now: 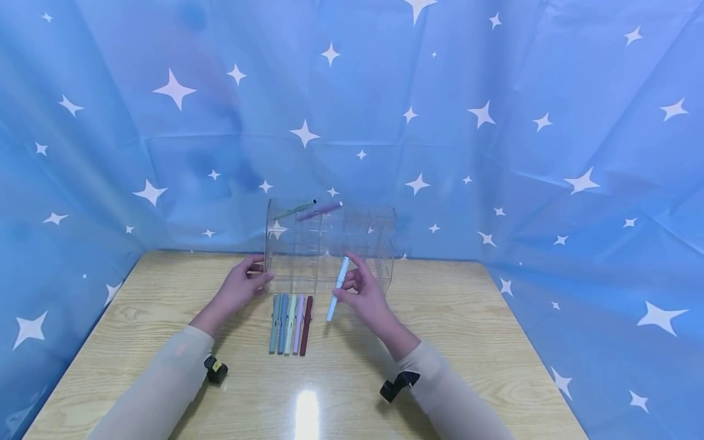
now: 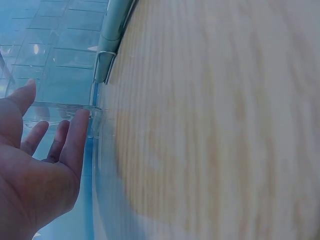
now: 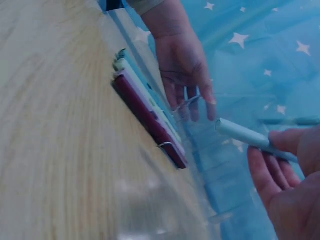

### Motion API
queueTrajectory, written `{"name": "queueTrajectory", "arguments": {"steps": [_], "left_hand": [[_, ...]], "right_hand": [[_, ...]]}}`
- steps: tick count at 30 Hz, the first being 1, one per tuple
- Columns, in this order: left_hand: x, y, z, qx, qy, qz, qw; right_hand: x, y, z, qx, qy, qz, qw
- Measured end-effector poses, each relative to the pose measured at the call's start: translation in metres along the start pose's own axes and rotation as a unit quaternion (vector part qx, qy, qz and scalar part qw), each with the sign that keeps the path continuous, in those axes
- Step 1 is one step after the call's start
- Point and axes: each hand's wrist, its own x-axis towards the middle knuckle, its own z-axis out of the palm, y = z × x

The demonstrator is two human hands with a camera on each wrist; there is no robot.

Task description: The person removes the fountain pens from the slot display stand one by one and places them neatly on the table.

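Observation:
My right hand [image 1: 367,294] pinches a light blue pen [image 1: 338,289] between thumb and fingers, in front of the clear plastic organizer [image 1: 305,284]. The pen is tilted, and one end points down toward the table. My left hand [image 1: 242,286] rests against the organizer's left side wall, its fingers fairly straight in the left wrist view. Below the organizer's front edge several capped pens lie side by side: a teal pen [image 1: 274,324], a blue pen [image 1: 283,324], a pale green pen [image 1: 290,324], a lavender pen [image 1: 299,324] and a dark red pen [image 1: 306,326].
Up in the organizer's back compartments lean a green pen [image 1: 295,209] and a purple pen [image 1: 320,211]. Behind the wooden table [image 1: 467,366] hangs a blue curtain [image 1: 374,91] with white stars, close to the organizer's back.

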Motion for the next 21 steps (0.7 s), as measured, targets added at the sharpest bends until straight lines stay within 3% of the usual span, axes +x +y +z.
{"name": "queueTrajectory", "arguments": {"steps": [15, 21], "left_hand": [[-0.001, 0.002, 0.002, -0.011, 0.005, 0.005, 0.9999], [-0.002, 0.003, 0.003, -0.013, 0.005, 0.0, 0.9999]], "right_hand": [[-0.009, 0.01, 0.011, -0.048, -0.044, 0.022, 0.9976], [-0.012, 0.016, 0.019, -0.058, -0.067, 0.056, 0.9945]]}}
